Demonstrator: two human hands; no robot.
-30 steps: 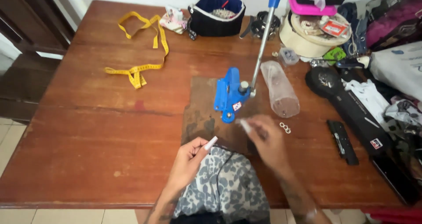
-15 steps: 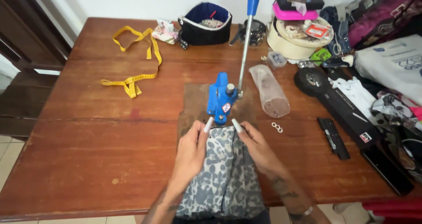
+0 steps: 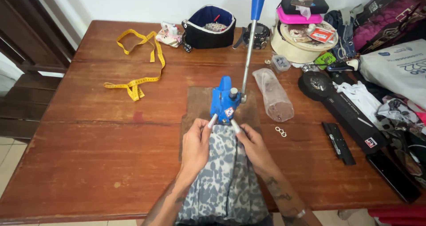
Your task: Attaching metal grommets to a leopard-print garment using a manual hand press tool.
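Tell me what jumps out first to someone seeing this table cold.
The blue hand press with its tall lever stands at the middle of the wooden table. Just below it, the left hand and right hand hold a camouflage-patterned fabric up against its base. A yellow measuring tape curls across the far left, and a heap of bags and boxes crowds the right edge.

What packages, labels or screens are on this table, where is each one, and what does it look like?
Sticker: front of the blue hand press, small, white with red.
Clear plastic bag: right of the press, long, brownish contents.
Round tin: far right, cream, printed cards on the lid.
White printed bag: right edge, blue lettering.
Dark phone: near right edge, screen off.
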